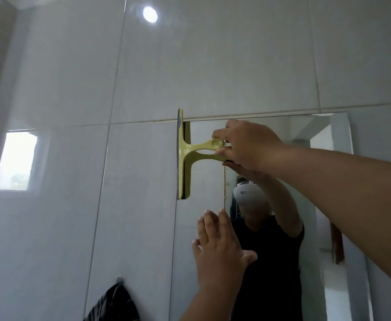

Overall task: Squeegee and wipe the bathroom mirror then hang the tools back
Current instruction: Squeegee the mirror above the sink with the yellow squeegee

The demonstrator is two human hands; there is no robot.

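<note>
A yellow-green squeegee point(185, 154) stands with its blade vertical against the top left corner of the mirror point(203, 186), the blade lying along the mirror's left edge. My right hand point(245, 144) grips the squeegee's handle from the right. Lower down, my left hand point(220, 249) rests flat on the mirror glass with fingers straight, pointing up. A thin yellow cord point(224, 186) hangs from the handle.
Glossy grey wall tiles point(97, 89) surround the mirror. A dark striped cloth point(113, 304) hangs from a round wall hook point(119, 279) at the lower left. The mirror reflects a person in a dark shirt and a doorway.
</note>
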